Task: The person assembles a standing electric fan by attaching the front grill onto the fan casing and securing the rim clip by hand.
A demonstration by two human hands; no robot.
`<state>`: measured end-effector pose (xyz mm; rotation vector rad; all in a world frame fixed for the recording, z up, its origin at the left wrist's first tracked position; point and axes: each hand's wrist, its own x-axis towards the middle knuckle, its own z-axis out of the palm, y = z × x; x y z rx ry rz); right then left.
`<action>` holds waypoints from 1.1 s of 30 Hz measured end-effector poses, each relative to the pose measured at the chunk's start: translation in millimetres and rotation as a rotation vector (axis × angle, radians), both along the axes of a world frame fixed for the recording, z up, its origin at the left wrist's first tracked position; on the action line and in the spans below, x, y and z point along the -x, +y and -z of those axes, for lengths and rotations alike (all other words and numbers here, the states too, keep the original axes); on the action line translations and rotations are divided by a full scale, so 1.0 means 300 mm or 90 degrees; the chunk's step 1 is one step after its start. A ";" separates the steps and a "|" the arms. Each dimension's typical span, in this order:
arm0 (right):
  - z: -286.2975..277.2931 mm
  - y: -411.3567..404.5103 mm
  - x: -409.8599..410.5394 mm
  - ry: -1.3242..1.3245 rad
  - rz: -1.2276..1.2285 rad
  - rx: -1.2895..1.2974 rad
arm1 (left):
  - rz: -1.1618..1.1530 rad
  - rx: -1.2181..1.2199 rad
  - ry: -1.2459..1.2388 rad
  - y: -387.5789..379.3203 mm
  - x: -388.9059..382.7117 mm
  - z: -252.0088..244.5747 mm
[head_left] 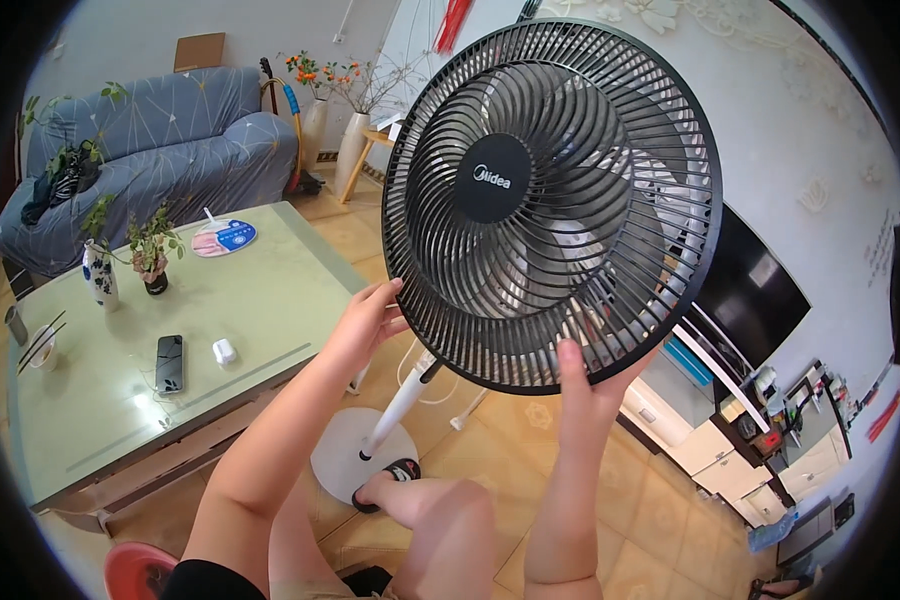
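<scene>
A black round grille of a Midea pedestal fan (493, 178) fills the upper middle of the view, tilted, with its front towards me. My left hand (371, 311) holds its lower left rim, the thumb tip at the edge and the fingers partly behind. With the thumb on the front bars, my right hand (596, 382) grips the lower right rim; its fingers are hidden behind. A white pole (396, 414) rises from a round white base (337, 457) to behind the grille. Whether the grille is fastened to the fan head cannot be seen. My foot in a black slipper (405, 470) is on the base's edge.
Left of me stands a glass-topped table (270, 300) with a smartphone (169, 364), a white earbud case (223, 351), vases and a hand fan (225, 237). A cord with a plug (457, 424) lies on the tiles. A TV cabinet (720, 450) is at right, a red basin (139, 570) lower left.
</scene>
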<state>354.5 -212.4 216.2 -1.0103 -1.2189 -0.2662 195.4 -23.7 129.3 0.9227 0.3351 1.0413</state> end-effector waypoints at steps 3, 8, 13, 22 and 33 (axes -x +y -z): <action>0.041 0.063 -0.149 0.125 -0.193 0.035 | 0.004 0.028 -0.040 0.009 0.004 0.007; 0.039 0.200 -0.353 0.286 -0.387 0.108 | -0.007 0.031 -0.086 0.061 0.002 0.009; 0.067 0.293 -0.540 0.319 -0.448 0.158 | -0.035 0.039 -0.062 0.050 -0.018 -0.024; 0.081 0.206 -0.508 0.318 -0.243 0.244 | -0.048 0.011 0.024 -0.054 -0.032 -0.025; 0.132 0.098 -0.157 0.198 -0.162 0.613 | -0.072 0.001 0.012 -0.167 -0.093 -0.049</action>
